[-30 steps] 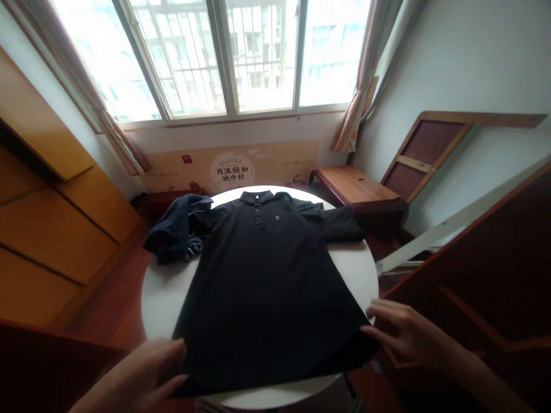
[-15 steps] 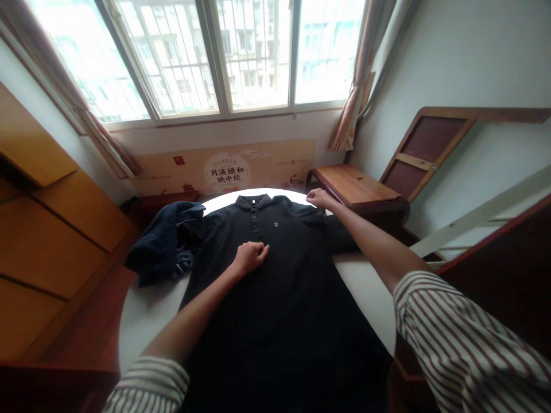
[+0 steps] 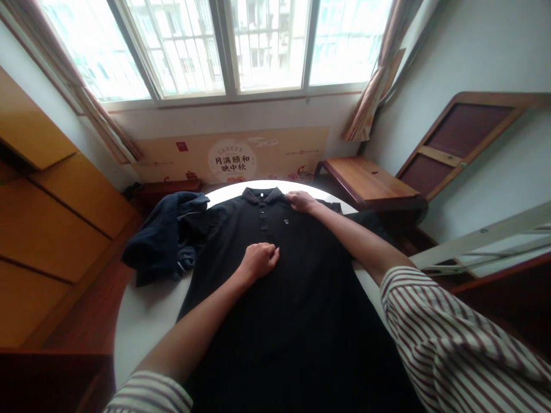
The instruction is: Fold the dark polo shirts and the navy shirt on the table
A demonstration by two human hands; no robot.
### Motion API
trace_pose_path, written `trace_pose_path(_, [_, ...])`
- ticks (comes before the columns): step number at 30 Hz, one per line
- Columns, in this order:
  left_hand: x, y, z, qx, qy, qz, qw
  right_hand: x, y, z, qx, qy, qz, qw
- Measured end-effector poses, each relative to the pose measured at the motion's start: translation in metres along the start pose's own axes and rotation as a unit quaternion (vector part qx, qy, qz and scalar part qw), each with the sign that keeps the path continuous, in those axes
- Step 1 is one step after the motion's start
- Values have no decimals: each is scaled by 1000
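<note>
A black polo shirt (image 3: 297, 298) lies spread front side up on a round white table (image 3: 142, 321), its buttoned collar toward the window. A small pale logo sits on its chest. My left hand (image 3: 259, 259) rests just below the placket with its fingers curled closed; whether cloth is pinched in them is hidden. Beside the collar, my right hand (image 3: 300, 201) is closed on the shirt's shoulder, fingertips bent down to the fabric.
A bunched dark blue garment (image 3: 166, 235) lies at the table's left, against the shirt sleeve. Behind the table is a wall poster (image 3: 232, 158) below the window. A wooden side table (image 3: 370, 178) stands at the right, near a leaning framed panel (image 3: 460, 137).
My right hand has moved left, from the shirt's outer shoulder to beside the collar. My left hand stays on the shirt front. The view has shifted slightly.
</note>
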State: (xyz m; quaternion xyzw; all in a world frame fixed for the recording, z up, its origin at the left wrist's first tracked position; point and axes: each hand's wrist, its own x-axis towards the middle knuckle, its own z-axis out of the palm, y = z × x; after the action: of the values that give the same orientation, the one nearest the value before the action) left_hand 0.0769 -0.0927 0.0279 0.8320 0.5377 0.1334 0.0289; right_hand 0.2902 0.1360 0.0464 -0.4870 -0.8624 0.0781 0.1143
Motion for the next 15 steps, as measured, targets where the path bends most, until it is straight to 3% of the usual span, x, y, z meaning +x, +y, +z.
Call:
trace_pose_path(3, [-1, 1, -1, 6, -3, -2, 1000, -3, -2, 4, 5, -1, -8, 1000])
trace_pose_path(9, [-1, 1, -2, 5, -5, -6, 1000, 15, 5, 0, 24, 7, 82, 996])
trace_pose_path(15, [-1, 1, -1, -6, 0, -1, 1000, 35, 4, -1, 33, 5, 117, 993])
